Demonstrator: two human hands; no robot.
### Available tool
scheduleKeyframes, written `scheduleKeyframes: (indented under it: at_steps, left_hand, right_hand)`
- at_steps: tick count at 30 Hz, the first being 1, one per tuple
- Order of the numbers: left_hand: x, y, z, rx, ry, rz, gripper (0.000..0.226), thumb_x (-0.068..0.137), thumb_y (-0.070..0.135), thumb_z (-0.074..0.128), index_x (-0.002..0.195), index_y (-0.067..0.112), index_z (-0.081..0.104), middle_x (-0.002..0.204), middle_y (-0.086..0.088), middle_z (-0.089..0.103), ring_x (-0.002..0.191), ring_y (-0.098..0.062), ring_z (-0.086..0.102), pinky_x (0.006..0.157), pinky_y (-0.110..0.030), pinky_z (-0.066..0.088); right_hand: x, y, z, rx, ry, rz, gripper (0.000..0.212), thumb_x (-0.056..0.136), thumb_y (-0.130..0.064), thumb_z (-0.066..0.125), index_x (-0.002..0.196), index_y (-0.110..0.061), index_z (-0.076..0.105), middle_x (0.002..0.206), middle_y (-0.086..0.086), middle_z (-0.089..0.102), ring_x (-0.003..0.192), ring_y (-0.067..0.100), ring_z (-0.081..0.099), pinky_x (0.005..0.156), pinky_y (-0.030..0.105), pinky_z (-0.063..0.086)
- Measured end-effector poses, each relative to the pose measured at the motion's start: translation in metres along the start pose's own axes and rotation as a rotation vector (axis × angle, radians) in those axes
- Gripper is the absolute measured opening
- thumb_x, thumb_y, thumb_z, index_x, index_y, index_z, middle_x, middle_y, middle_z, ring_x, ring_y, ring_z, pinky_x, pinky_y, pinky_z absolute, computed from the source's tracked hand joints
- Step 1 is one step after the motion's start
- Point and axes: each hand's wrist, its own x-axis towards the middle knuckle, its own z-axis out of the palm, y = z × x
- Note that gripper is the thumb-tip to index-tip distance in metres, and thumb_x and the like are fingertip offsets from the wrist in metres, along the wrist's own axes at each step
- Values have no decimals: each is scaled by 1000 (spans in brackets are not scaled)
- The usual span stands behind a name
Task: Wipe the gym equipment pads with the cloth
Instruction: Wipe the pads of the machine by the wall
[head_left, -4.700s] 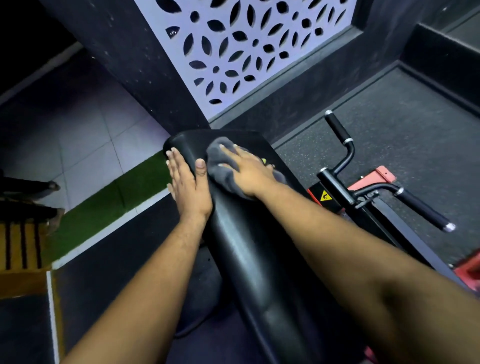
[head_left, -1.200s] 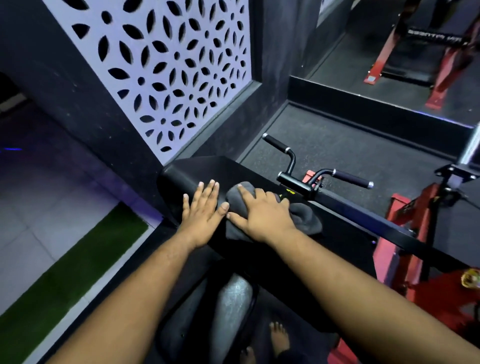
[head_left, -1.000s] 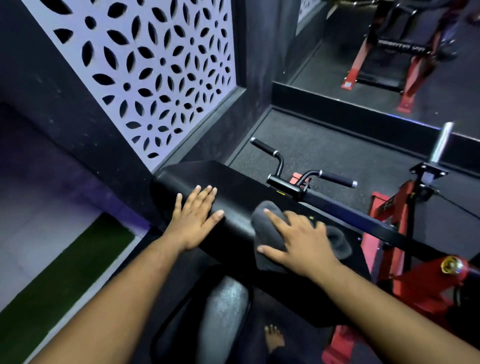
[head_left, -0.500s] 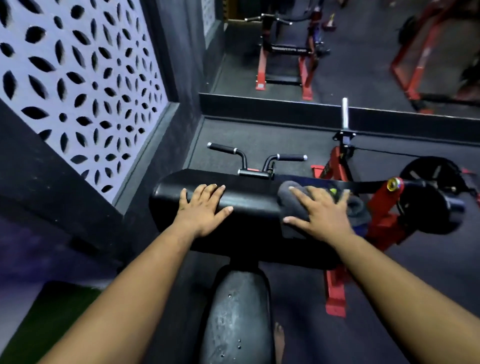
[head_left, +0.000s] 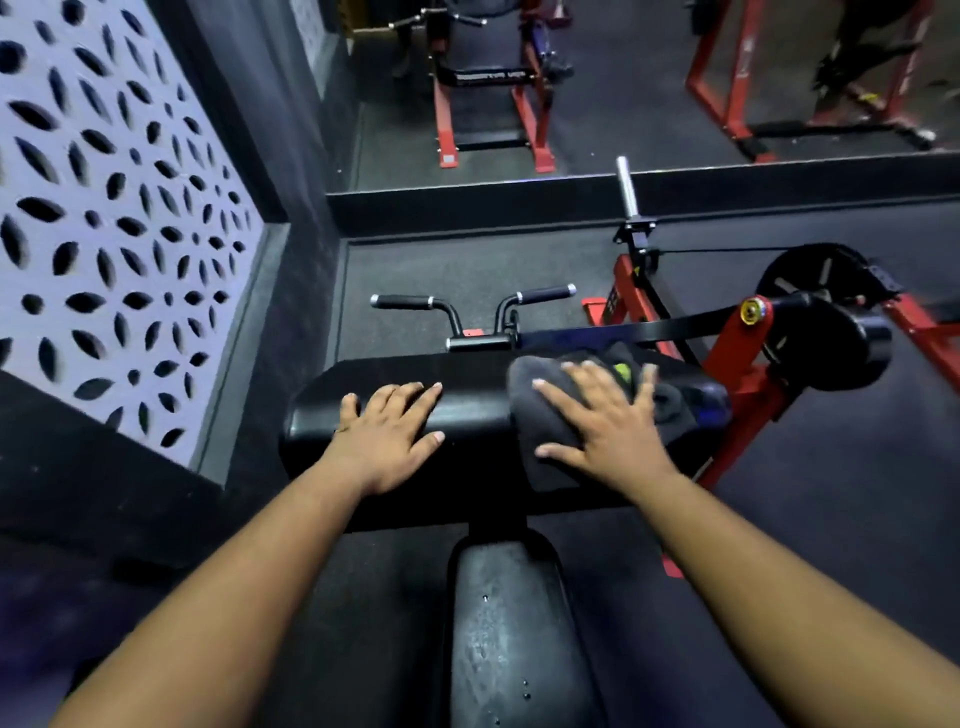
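Cloth (head_left: 540, 415) lies under the flat, spread right hand (head_left: 602, 426) on the pad (head_left: 467, 415); left hand (head_left: 387, 434) rests open beside it.

Both bare forearms reach forward from the bottom corners, roughly parallel, angled slightly inward. Left hand (head_left: 387, 434) lies flat, palm down, fingers straight and close together, thumb spread out to the right. Right hand (head_left: 605, 423) also flat, palm down, fingers splayed wide, thumb pointing left, pressing on the cloth (head_left: 540, 402). Neither hand is curled or gripping. Wrists nearly straight, in line with the forearms. The two hands sit side by side at about the same height, apart, not touching.
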Motion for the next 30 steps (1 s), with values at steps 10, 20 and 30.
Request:
scheduleKeyframes:
  at_steps: [10, 20, 30]
  left_hand:
    - [26, -53, 5, -29, 228, 521, 81, 94, 68, 24, 164, 28, 10, 155, -4, 39, 145, -23, 34, 118, -51, 25]
    - [35, -55, 0, -227, 57, 555, 87, 88, 71, 17, 161, 34, -11, 170, 10, -16, 155, -7, -16, 126, -52, -3]
    - [35, -81, -21, -187, -80, 807, 79, 93, 65, 24, 158, 35, -9, 170, 10, -12, 153, 2, -18, 126, -55, -7]
  right_hand:
    - [17, -152, 16, 109, 82, 534, 71, 86, -80, 34, 149, -46, 43, 161, -2, 36, 150, 29, 27, 105, 82, 16]
    - [38, -149, 36, 380, 386, 1163, 69, 90, -71, 44, 152, -44, 39, 170, 5, 12, 157, 33, 3, 109, 80, 20]
    - [52, -311, 58, 678, 569, 1220, 83, 88, -85, 25, 160, -45, 13, 173, 3, -5, 158, 30, -7, 117, 73, 13]
